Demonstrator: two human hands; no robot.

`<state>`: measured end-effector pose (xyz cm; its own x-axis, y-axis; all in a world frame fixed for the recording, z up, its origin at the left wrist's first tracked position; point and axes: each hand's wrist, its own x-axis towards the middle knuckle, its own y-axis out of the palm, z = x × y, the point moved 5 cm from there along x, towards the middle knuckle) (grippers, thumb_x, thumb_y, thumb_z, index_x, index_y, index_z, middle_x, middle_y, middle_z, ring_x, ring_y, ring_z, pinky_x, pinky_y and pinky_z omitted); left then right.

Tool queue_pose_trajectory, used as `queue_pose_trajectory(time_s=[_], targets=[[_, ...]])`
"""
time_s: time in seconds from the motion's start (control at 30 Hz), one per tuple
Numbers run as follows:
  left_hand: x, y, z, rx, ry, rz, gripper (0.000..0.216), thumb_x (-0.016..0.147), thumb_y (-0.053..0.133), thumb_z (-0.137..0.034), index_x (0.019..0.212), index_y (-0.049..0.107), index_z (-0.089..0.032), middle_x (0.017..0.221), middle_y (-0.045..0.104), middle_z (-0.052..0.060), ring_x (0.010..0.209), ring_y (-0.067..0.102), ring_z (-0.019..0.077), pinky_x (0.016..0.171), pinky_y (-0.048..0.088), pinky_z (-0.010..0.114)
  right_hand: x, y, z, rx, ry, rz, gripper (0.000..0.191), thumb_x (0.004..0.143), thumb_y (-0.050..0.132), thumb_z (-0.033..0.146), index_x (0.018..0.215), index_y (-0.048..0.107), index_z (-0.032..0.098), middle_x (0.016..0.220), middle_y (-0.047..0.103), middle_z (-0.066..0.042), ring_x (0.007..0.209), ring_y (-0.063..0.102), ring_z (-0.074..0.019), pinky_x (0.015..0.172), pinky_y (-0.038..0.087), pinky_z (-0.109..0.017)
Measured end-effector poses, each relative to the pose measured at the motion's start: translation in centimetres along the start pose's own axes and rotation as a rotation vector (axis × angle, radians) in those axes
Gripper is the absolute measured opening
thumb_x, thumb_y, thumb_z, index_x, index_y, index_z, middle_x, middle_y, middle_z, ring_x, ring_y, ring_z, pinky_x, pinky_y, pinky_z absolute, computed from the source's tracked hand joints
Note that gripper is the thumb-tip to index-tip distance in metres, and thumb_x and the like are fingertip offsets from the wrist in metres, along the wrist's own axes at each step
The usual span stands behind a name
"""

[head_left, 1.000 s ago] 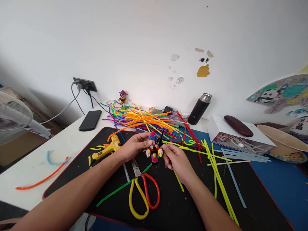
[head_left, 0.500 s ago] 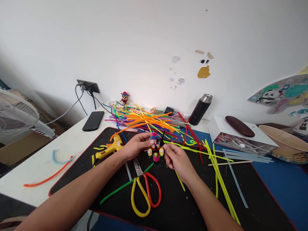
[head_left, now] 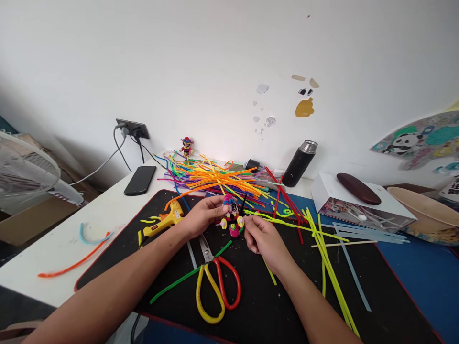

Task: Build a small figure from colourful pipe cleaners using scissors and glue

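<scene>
My left hand pinches a small pipe-cleaner figure by its pink and blue head, holding it upright over the black mat. My right hand is closed in a pinch at the figure's right side, where a short black pipe cleaner sticks up. Scissors with red and yellow handles lie just in front of my hands, beside a green pipe cleaner.
A yellow glue gun lies left of my hands. Behind is a heap of coloured pipe cleaners, a second small figure, a phone, a black flask and a white box. A fan stands far left.
Both hands keep their hold on the figure. The view has shifted slightly left; the hands and figure have barely moved.
</scene>
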<state>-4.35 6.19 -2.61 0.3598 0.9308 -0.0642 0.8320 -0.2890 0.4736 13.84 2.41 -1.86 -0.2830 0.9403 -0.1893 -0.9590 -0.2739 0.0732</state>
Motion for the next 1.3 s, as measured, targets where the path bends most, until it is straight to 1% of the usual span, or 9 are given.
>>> queue_pose_trajectory(time_s=[0.17,0.27,0.43,0.53,0.63,0.8,0.9,1.07,1.3], targets=[[0.1,-0.5,-0.2,-0.086,0.043,-0.067,0.036,0.072,0.097,-0.030,0.098,0.079,-0.014,0.087,0.078,0.006,0.073,0.072,0.0167,0.070,0.057,0.026,-0.1,0.2,0.0,-0.006,0.012,0.018,0.053,0.086,0.069,0.071,0.081,0.058,0.020,0.052,0.048,0.007,0.040,0.036,-0.0070,0.042,0.019,-0.024],[0.1,-0.4,-0.4,-0.105,0.060,-0.069,0.033,0.072,0.097,-0.029,0.096,0.079,-0.014,0.084,0.077,0.005,0.072,0.072,0.0158,0.070,0.058,0.026,-0.1,0.3,0.0,-0.004,0.013,0.019,0.053,0.086,0.069,0.071,0.082,0.059,0.020,0.052,0.048,0.007,0.040,0.036,-0.0073,0.042,0.019,-0.024],[0.0,-0.1,-0.9,-0.116,0.085,-0.049,0.033,0.074,0.095,-0.029,0.098,0.080,-0.013,0.088,0.078,0.007,0.073,0.072,0.0164,0.070,0.059,0.026,-0.2,0.3,0.1,-0.013,0.002,0.031,0.055,0.086,0.069,0.073,0.078,0.057,0.020,0.053,0.049,0.006,0.041,0.036,-0.0075,0.042,0.020,-0.024],[0.0,0.0,-1.1,-0.110,0.092,-0.046,0.033,0.074,0.095,-0.030,0.099,0.080,-0.013,0.090,0.079,0.008,0.071,0.072,0.0157,0.068,0.059,0.025,-0.2,0.3,0.2,-0.017,0.003,0.033,0.055,0.086,0.069,0.074,0.079,0.058,0.020,0.053,0.048,0.006,0.041,0.035,-0.0073,0.042,0.020,-0.023],[0.1,0.0,-1.0,-0.121,0.098,-0.048,0.033,0.074,0.094,-0.028,0.100,0.080,-0.013,0.092,0.080,0.009,0.074,0.073,0.0169,0.069,0.058,0.025,-0.2,0.4,0.1,-0.005,0.004,0.039,0.054,0.086,0.069,0.073,0.083,0.061,0.019,0.053,0.048,0.006,0.042,0.035,-0.0075,0.041,0.020,-0.023],[0.2,-0.3,-1.2,-0.134,0.122,-0.078,0.034,0.074,0.095,-0.028,0.100,0.081,-0.012,0.086,0.077,0.007,0.066,0.068,0.0126,0.059,0.052,0.021,-0.2,0.4,-0.1,0.010,0.005,0.054,0.051,0.087,0.071,0.070,0.086,0.062,0.019,0.052,0.048,0.007,0.042,0.035,-0.0072,0.041,0.022,-0.022],[0.2,-0.4,-1.4,-0.144,0.139,-0.099,0.034,0.072,0.096,-0.028,0.098,0.081,-0.012,0.083,0.075,0.005,0.064,0.063,0.0103,0.055,0.049,0.019,-0.2,0.5,-0.2,0.004,0.010,0.055,0.051,0.084,0.074,0.069,0.085,0.061,0.019,0.052,0.047,0.008,0.042,0.035,-0.0073,0.041,0.024,-0.022],[0.2,-0.3,-1.6,-0.139,0.147,-0.111,0.034,0.071,0.097,-0.028,0.096,0.081,-0.012,0.078,0.071,0.004,0.062,0.060,0.0097,0.056,0.049,0.019,-0.2,0.6,-0.1,-0.022,0.022,0.058,0.053,0.079,0.077,0.069,0.091,0.064,0.019,0.050,0.046,0.009,0.042,0.033,-0.0075,0.042,0.026,-0.022],[0.3,-0.5,-1.2,-0.134,0.136,-0.106,0.034,0.071,0.096,-0.029,0.097,0.081,-0.012,0.080,0.071,0.003,0.063,0.059,0.0089,0.056,0.048,0.019,-0.3,0.8,0.1,-0.019,0.017,0.068,0.053,0.080,0.076,0.070,0.087,0.063,0.020,0.051,0.047,0.009,0.043,0.034,-0.0078,0.042,0.027,-0.022]])
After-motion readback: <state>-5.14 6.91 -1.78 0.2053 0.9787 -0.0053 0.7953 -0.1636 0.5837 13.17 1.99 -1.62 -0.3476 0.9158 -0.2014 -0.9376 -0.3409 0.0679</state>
